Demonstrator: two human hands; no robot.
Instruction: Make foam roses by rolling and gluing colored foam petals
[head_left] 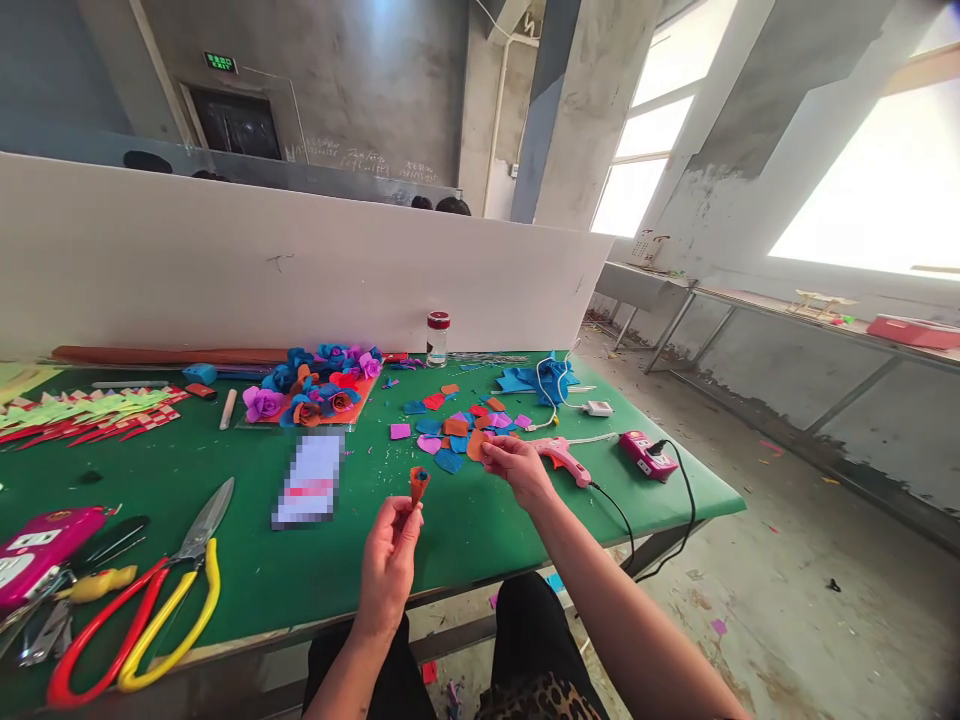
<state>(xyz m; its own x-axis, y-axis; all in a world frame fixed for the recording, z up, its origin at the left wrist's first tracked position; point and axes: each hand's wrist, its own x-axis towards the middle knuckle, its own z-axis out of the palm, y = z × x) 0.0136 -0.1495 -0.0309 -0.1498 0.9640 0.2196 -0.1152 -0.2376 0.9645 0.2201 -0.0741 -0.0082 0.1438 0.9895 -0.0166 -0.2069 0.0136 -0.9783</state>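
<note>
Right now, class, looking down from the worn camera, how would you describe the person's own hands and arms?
The left hand and right hand are bare, without gloves; no watch or bracelet shows. No sleeve covers the left forearm or right forearm. Below are a brown-and-black leopard-print garment and black trousers.

Green tabletop point(487, 540) under colored petals point(455, 427), 1 glue gun point(565, 460), scissors point(204, 528), jar point(438, 342)

Green EXIT sign point(220, 62), far left
It hangs above a dark door point(235, 123); wall handwriting point(361, 158) to the right is too small to read.
</note>
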